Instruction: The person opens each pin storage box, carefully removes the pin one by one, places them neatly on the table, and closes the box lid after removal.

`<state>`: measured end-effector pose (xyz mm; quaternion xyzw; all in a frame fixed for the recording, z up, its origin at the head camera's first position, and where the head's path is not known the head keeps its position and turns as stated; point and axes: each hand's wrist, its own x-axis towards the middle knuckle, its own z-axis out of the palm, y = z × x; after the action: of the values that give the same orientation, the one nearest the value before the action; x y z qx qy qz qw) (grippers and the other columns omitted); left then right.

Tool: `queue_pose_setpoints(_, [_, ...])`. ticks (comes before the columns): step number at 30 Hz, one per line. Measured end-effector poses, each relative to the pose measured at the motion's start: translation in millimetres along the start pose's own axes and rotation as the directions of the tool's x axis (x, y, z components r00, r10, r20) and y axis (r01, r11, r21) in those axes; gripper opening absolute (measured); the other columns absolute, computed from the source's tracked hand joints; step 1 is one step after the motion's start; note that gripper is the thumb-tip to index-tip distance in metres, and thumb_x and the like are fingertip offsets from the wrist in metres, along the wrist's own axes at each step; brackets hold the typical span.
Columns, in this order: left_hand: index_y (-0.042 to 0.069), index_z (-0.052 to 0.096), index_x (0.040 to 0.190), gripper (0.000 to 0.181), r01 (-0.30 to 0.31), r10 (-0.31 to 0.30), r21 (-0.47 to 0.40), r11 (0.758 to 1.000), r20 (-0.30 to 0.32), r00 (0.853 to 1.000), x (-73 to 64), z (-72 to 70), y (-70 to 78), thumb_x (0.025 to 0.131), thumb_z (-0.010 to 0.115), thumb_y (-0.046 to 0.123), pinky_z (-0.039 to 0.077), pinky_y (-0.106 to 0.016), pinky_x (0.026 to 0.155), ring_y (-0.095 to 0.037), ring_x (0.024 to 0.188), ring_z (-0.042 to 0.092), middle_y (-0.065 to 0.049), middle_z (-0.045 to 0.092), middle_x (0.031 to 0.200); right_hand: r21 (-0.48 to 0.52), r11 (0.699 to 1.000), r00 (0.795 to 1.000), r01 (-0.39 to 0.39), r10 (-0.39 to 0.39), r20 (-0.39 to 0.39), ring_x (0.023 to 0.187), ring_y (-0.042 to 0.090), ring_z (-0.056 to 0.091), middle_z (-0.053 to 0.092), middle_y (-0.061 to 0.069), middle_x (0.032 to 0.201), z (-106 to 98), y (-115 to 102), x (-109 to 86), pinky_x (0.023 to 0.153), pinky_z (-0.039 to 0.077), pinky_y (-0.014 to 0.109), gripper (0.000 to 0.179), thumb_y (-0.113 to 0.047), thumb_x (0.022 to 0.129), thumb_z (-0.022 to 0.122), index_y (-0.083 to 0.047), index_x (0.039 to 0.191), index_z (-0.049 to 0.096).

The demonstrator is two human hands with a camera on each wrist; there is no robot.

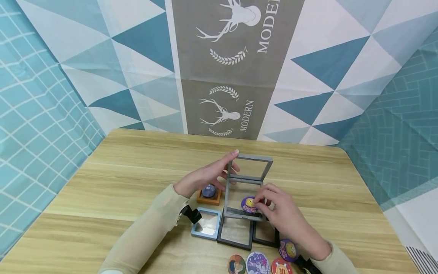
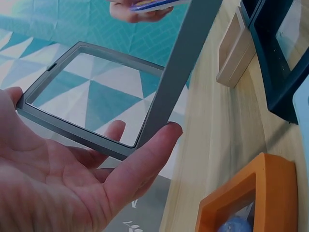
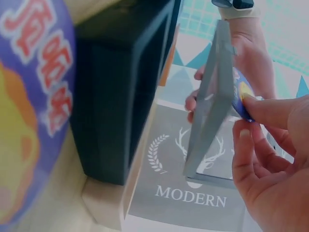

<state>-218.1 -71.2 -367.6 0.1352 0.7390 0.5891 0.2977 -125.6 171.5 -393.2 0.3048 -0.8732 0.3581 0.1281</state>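
Observation:
My left hand [image 1: 209,173] holds a grey hinged display frame [image 1: 226,199] by its left side, near the hinge. Its lid stands swung up, with thin clear film in both halves; in the left wrist view the thumb and fingers grip the grey frame [image 2: 186,67] at the hinge corner. My right hand [image 1: 285,209] pinches a round purple badge [image 1: 248,204] with a yellow cartoon figure between thumb and fingertips. In the head view the badge overlaps the lower half's film. Seen from the right wrist, the badge [image 3: 244,94] is tilted close against the frame [image 3: 212,96].
Below the grey frame lie a light blue frame [image 1: 218,224], a black frame [image 1: 236,245] and another dark frame [image 1: 276,238]. An orange frame [image 1: 208,201] holding a bluish round stone [image 1: 208,190] sits to the left. Several round badges [image 1: 257,263] lie at the table's near edge.

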Motion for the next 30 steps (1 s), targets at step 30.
queue_pose_setpoints(30, [0.001, 0.057, 0.127, 0.092, -0.008, 0.009, 0.03, 1.0, -0.04, 0.999, -0.3, -14.2, -2.4, 0.089, 0.033, 0.081, 0.057, -0.045, 0.08, -0.034, 0.11, 0.062, -0.012, 0.054, 0.124, -0.029, 0.998, 0.506, 0.064, -0.007, 0.862, 0.059, -0.01, 0.044, 0.052, -0.026, 0.063, 17.3, -50.4, -32.6, 0.05, 0.038, 0.01, 0.015, -0.031, 0.083, 0.075, -0.024, 0.071, 0.075])
